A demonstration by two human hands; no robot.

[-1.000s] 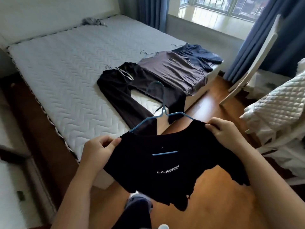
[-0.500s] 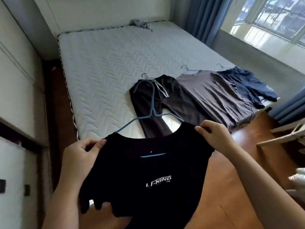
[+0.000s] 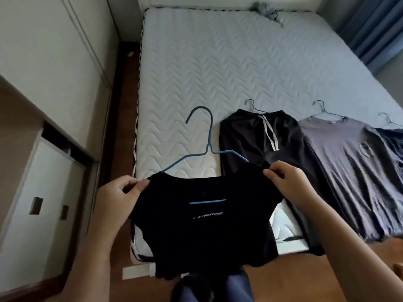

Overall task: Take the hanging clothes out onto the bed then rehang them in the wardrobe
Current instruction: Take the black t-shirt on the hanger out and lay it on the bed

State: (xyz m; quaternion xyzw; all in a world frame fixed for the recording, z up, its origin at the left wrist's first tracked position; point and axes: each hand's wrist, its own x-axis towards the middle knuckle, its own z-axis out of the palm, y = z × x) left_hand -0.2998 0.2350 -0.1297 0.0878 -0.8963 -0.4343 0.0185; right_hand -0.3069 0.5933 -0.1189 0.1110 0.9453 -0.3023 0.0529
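I hold a black T-shirt (image 3: 205, 232) with a small white logo on a blue wire hanger (image 3: 207, 138) over the near left corner of the bed. My left hand (image 3: 118, 196) pinches its left shoulder and my right hand (image 3: 290, 185) pinches its right shoulder. On the white quilted mattress (image 3: 218, 62) lie dark trousers (image 3: 255, 138) with a white drawstring, a grey T-shirt (image 3: 349, 166) and a dark blue garment (image 3: 392, 140) at the right edge, each on a wire hanger.
White wardrobe doors (image 3: 43, 62) stand along the left, with a narrow strip of wooden floor (image 3: 122, 118) between them and the bed. A crumpled grey cloth (image 3: 267, 10) lies at the head of the mattress. Blue curtains (image 3: 375, 27) hang at far right.
The view has swung left towards the bed and wardrobe. Both hands have carried the black T-shirt on its hanger over the mattress's near left corner, beside the dark trousers.
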